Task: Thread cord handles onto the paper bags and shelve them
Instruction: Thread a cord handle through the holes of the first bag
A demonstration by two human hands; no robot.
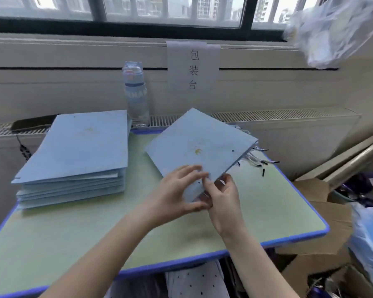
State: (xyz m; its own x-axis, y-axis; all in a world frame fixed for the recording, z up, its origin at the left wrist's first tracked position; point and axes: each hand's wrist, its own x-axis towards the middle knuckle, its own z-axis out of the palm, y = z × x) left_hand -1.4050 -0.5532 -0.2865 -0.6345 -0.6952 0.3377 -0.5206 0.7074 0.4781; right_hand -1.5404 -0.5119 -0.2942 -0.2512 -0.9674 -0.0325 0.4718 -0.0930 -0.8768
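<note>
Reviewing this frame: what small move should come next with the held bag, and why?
Probably feed a cord tip through the near hole: left hand and right hand pinch the paper bag at that corner, the far hole looks empty, and loose cords lie by its right edge.

Bare forearms (108, 250), white black-dotted garment (194, 280)

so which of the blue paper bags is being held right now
The single bag at centre, tilted, with the left hand and right hand gripping its near corner. The others lie flat in the stack on the table's left.
</note>
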